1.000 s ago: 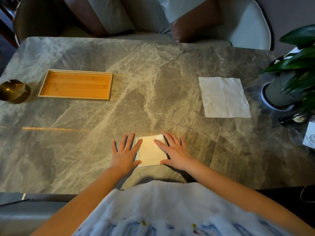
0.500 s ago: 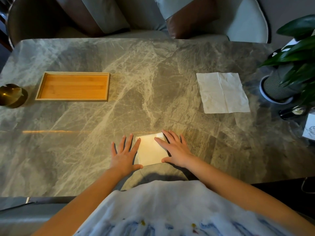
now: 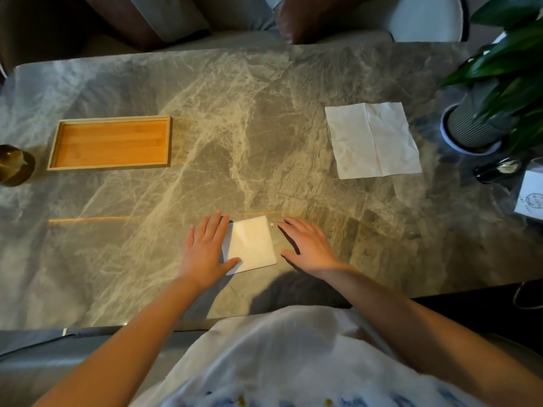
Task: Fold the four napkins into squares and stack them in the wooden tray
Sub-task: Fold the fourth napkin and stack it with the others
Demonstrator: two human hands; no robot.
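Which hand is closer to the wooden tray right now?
Left. The left hand touches the folded napkin's left edge, on the tray's side; the right hand lies beyond the napkin, farther away.

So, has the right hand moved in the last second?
Yes. The right hand went rightward: its fingers lay on the folded napkin before, and now the hand is off it, to its right.

Left hand (image 3: pixel 204 254) is flat on the table (image 3: pixel 235 127), fingers spread, thumb resting on the folded napkin (image 3: pixel 252 248) at its near corner. Right hand (image 3: pixel 308 251) is spread just beside the square's opposite edge. Well beyond the right fingertips lies an unfolded napkin (image 3: pixel 373 139). Far past the left fingertips, off to their left, sits the wooden tray (image 3: pixel 108 145).
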